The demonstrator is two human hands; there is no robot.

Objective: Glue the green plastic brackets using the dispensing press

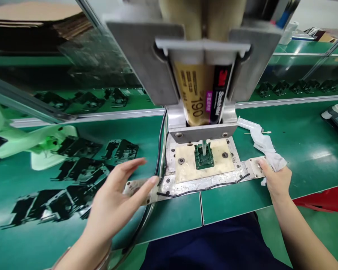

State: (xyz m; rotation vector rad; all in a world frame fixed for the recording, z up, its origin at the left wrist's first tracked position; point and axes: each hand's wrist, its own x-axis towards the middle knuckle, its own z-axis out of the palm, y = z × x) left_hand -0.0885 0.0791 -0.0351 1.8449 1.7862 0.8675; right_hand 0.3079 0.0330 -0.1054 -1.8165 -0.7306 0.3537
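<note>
Green board [205, 162] under the nozzle [204, 148]

Lies flat on a cream block [225, 169], ahead and to the right of the left hand [115, 200], ahead and to the left of the right hand [279, 182]. Looks small, dark green and close to square, with raised bits near the far edge and finer detail too small to make out. Stands out clearly against the pale block. Sits directly below the nozzle; cannot tell whether touching its tip.

Holds the left hand open in the air, released, with loosely bent fingers and a thumb set apart, near the left end of the metal base [237, 174]. Lays the right thumb on the right end of the base; cannot tell any grip from the other fingers, mostly hidden. Has white tissue [261, 141] right against the right hand and trailing away beyond, with a swab [267, 132] alongside.

Carries a gold-and-black cartridge [195, 101], marked 3M and 190, high beyond both hands in a metal holder [146, 67]. Runs a black cable [174, 195] along the base between the hands. Spreads dark parts [128, 150] over the green bench [312, 150], beyond and left of the left hand.
</note>
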